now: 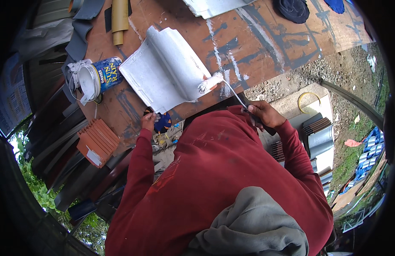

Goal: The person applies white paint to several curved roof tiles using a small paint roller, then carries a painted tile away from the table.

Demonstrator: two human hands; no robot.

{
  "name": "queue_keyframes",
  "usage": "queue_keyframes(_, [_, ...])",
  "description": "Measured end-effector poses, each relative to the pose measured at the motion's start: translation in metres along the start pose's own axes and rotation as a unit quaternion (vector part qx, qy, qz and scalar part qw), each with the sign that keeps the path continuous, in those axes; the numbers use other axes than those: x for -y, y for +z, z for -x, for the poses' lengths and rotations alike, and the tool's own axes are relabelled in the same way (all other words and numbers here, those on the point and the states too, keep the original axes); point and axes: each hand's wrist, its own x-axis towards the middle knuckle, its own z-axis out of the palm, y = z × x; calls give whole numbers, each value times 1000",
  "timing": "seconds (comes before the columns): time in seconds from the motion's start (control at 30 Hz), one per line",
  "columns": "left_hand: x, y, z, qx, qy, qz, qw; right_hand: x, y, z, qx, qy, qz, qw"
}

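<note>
White-painted roof tile (165, 68) lying flat on the paint-streaked plywood table (265, 47), just beyond the chest, a little left of centre. Long axis slanting from the near-left corner up toward the far right, ribs running the same way. Paint roller (210, 82) resting with its white sleeve against the tile's near-right edge, wire frame bending back toward the body. Right hand (262, 114) closed around the roller handle, down and to the right of the tile, clear of the tile itself. Left hand (149, 121) at the tile's near-left corner, fingers curled by the edge; touching or merely beside it, hard to tell, and whether gripping anything, not clear. Left hand the nearer of the two to the tile; right reaching it only through the roller. Small blue object (163, 122) just right of the left hand at the table's near edge.

Farther out: open paint can (97, 79) tipped on its side left of the tile, mouth facing left. Stack of orange-red tiles (97, 143) below it, off the table. Cardboard tube (119, 19) at far left. Grey tiles (321, 138) stacked on the ground at right.
</note>
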Motion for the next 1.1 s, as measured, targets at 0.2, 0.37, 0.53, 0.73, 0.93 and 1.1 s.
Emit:
queue_keyframes(0.2, [0, -6, -5, 25, 13, -48, 998, -14, -1, 43, 18, 50, -27, 998])
queue_keyframes(0.37, [10, -4, -6, 18, 1, 4, 1000, 3, 3, 23, -9, 12, 14, 1000])
queue_keyframes(0.53, [13, 1, -3, 1, 1, 8, 1000, 35, 15, -47, -47, -48, 79, 995])
queue_keyframes(0.73, [9, 3, -4, -7, 4, -6, 1000, 66, 33, -105, -137, -118, 150, 972])
queue_keyframes(0.93, [13, 7, -1, -21, 9, 46, 999, 1, 28, -15, -152, -130, 249, 948])
queue_keyframes(1.1, [15, 2, -1, 7, -29, 35, 999, 8, 26, 34, -109, 37, 178, 977])
